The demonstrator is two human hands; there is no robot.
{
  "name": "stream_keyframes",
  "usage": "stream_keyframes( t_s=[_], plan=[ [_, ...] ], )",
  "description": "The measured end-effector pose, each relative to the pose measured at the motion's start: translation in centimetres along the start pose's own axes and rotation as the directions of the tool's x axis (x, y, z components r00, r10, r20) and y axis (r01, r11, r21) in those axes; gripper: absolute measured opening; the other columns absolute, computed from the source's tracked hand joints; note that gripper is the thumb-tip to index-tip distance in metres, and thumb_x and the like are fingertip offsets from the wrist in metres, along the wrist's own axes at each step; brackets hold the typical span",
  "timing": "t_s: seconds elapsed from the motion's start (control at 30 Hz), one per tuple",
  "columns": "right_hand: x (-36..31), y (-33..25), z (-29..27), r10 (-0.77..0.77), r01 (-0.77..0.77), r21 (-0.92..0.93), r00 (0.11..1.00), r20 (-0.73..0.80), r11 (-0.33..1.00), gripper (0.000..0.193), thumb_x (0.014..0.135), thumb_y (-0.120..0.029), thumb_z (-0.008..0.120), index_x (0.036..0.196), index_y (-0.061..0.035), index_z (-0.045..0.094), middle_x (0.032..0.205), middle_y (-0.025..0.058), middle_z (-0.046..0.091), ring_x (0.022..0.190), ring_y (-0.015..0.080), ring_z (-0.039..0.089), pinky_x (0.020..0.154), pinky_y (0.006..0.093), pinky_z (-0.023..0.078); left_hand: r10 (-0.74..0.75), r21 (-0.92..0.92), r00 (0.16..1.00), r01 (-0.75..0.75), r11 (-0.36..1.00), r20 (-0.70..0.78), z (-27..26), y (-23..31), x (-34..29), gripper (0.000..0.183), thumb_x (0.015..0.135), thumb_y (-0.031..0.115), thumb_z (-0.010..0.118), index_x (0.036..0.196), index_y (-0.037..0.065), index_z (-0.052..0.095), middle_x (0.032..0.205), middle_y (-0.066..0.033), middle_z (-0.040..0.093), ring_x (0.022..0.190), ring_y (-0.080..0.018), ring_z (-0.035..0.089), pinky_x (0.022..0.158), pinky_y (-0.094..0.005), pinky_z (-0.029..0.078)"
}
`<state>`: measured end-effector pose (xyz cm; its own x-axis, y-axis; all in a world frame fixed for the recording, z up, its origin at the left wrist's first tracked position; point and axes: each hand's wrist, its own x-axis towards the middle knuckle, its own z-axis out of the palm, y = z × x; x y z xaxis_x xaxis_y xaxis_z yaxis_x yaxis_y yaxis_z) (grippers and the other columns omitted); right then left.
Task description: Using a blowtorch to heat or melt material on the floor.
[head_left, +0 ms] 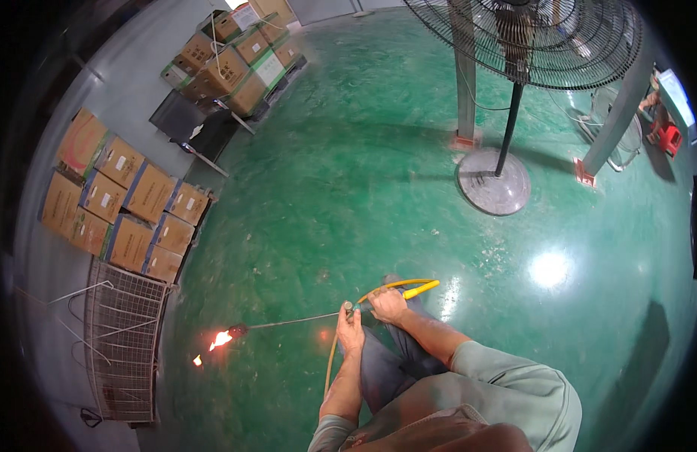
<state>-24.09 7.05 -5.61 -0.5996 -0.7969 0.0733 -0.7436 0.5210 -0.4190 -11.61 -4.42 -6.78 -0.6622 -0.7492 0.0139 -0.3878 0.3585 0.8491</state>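
Note:
A long gas torch (292, 321) lies across in front of me. Orange flame (222, 339) comes from its dark nozzle at the left, above the green floor. My right hand (388, 305) is closed around the torch near its yellow end (421, 289). At a round brass-coloured knob (348, 306) on the torch, my left hand (350, 331) has its thumb and fingers closed. A yellow hose (330, 369) loops behind the right hand and runs down beside the left forearm. My bent legs (379, 369) are below both hands.
Stacked cartons (130, 196) and a wire rack (126, 343) line the left wall. More boxes (232, 71) stand farther back beside a black chair (186, 117). A large pedestal fan (493, 181) and grey posts (465, 90) rise at the right. A person sits near a red stool (669, 140).

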Motion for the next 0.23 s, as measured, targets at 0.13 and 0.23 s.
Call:
stream_keyframes(
  t_s=[0.13,0.23],
  plan=[
    [0.2,-0.5,0.4,-0.039,0.039,0.006,0.999,0.004,0.999,0.039,0.076,-0.03,0.078,0.105,-0.007,0.067,0.1,0.0124,0.073,0.098,0.0302,0.069,0.083,0.0439,0.057,-0.028,-0.01,1.0,0.028,1.0,0.003,-0.7,-0.9,0.3,0.052,0.096,0.027,0.07,0.143,0.011,0.054,0.111,-0.0165,0.073,0.09,-0.0234,0.071,0.082,-0.0371,0.055],
    [0.0,-0.5,0.5,-0.033,0.033,-0.024,0.999,0.007,0.999,0.039,0.075,-0.033,0.081,0.102,-0.0091,0.066,0.098,0.0106,0.073,0.099,0.0299,0.069,0.082,0.0432,0.058,-0.1,-0.064,0.995,0.101,0.993,0.013,-0.9,0.4,0.2,0.055,0.097,0.027,0.069,0.147,0.012,0.051,0.11,-0.0168,0.073,0.09,-0.0234,0.072,0.082,-0.0372,0.055]
  ],
)
